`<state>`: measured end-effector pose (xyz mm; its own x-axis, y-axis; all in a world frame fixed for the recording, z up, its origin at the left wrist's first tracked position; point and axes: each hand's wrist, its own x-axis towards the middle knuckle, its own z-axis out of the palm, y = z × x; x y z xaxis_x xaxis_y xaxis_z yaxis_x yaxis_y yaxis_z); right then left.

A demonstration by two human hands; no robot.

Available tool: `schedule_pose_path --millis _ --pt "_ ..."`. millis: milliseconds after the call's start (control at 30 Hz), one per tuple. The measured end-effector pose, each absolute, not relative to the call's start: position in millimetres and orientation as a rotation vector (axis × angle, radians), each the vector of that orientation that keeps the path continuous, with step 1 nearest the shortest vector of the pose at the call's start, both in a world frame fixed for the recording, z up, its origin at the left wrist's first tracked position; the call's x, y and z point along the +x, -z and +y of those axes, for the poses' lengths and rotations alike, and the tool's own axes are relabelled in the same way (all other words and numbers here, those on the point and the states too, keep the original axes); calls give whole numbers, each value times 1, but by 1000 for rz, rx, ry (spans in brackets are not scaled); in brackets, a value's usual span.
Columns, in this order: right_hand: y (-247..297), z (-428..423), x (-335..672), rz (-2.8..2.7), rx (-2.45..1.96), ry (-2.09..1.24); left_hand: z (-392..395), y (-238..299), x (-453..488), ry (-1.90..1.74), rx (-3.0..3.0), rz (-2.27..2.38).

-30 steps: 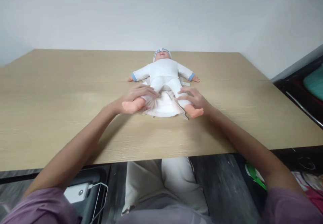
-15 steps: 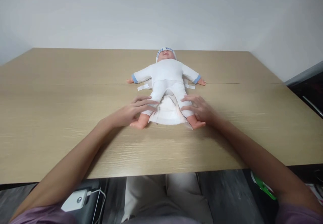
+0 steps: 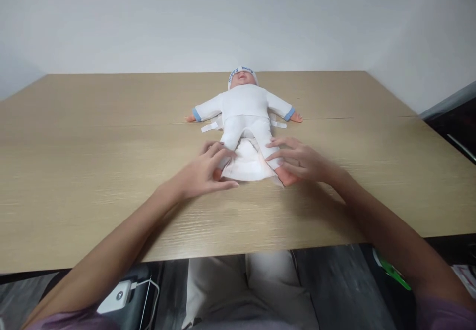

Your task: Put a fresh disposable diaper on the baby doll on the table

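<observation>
Doll (image 3: 244, 101) in a white cloth top with blue cuffs, white leggings and a white blue-lettered cap lies face up, arms outspread, on a pale wood-grain table (image 3: 104, 171), an unfolded white diaper (image 3: 248, 165) showing between its legs. The left hand (image 3: 204, 170) rests at one lower leg, thumb spread from its fingers; the right hand (image 3: 302, 160) lays parted fingers over the other, whether gripping cannot be told. Behind stands a plain whitish wall (image 3: 223, 20).
</observation>
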<state>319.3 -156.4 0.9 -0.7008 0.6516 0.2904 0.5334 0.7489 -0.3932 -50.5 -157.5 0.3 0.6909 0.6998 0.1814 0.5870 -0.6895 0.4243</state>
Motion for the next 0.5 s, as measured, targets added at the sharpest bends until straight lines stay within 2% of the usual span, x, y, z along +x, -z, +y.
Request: schedule_pose_path --millis 233,367,500 --pt "9 -190 276 -2515 -1184 7 -166 5 -32 -563 2675 1221" --pt "-5 -161 274 -2361 -1331 -86 -136 -15 -36 -708 2520 1181" --pt "-14 -95 270 -2045 -1179 -260 -75 -31 -27 -918 2343 1220"
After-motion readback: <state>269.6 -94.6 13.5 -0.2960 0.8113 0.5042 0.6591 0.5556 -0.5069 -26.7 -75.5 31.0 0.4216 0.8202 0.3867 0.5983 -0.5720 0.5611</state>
